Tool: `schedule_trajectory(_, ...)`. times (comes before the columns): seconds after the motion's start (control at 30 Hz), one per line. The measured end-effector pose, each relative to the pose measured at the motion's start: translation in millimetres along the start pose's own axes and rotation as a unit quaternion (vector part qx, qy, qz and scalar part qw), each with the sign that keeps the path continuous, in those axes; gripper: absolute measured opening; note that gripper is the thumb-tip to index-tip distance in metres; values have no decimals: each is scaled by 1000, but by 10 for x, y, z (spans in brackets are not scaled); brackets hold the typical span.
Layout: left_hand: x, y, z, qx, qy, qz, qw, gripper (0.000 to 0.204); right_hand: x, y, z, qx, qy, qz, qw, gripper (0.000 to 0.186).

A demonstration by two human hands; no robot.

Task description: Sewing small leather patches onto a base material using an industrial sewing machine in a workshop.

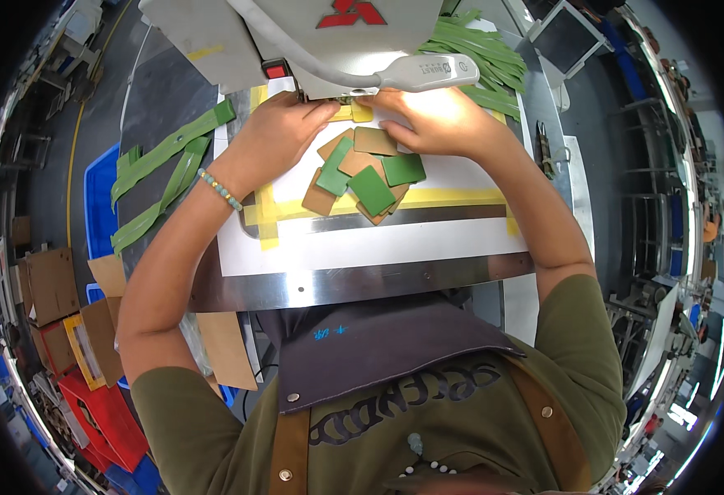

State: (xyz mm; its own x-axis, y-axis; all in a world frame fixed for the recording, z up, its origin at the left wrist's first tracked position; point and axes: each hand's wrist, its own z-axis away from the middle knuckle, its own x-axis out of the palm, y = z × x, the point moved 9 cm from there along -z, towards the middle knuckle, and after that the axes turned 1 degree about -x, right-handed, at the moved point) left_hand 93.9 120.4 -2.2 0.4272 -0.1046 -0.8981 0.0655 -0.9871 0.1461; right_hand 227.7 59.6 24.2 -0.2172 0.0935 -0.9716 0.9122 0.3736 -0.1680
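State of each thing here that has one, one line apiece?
Lamp, lit
Machine, running or not: unclear
Left hand, at the machine, grip unclear
Right hand, beneath lamp, grip unclear
Patches, loose, overlapping
Left strips, lying loose
Right strips, heaped
Tape, stuck down
Apron, worn

Short-sleeved olive-green T-shirt (189, 421) worn, chest marked with dark, outlined lettering (407, 402). Dark purplish-grey apron (395, 342) worn over it — small bright-blue marks (329, 332) written on front. Brown straps (290, 445) run over shirt, studded with round metallic snaps (285, 475); apron corner likewise studded. Left wrist (237, 172) ringed by bracelet (220, 190) — bluish-green beads, golden ones set between. Necklace (433, 465) strung with pale round beads, bluish-grey pendant (415, 444) attached.
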Motion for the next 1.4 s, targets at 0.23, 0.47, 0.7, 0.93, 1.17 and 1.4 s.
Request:
schedule_trajectory(0.23, -64, -110, 133, -12, 54, 100, 993, 34, 4, 17, 18, 4, 33, 30, 999, 39)
schedule_trajectory(0.47, -136, -303, 236, -83, 58, 43, 994, 24, 79, 105, 76, 19, 30, -18, 999, 36)
schedule_trajectory(0.7, -93, -506, 247, -177, 95, 81, 976, 23, -61, 463, 93, 106, 72, 17, 992, 32)
schedule_trajectory(0.93, -56, -451, 208, -178, 115, 142, 967, 24, 165, 409, 169, 121, 28, 38, 992, 26)
schedule_trajectory(1.17, -90, -159, 279, -254, 27, 224, 940, 33, -284, -113, 352, 90, -3, -58, 994, 29)
schedule_trajectory(1.4, -357, 488, 230, -126, 67, 126, 982, 43, -432, -1424, 334, -109, -37, -179, 977, 15)
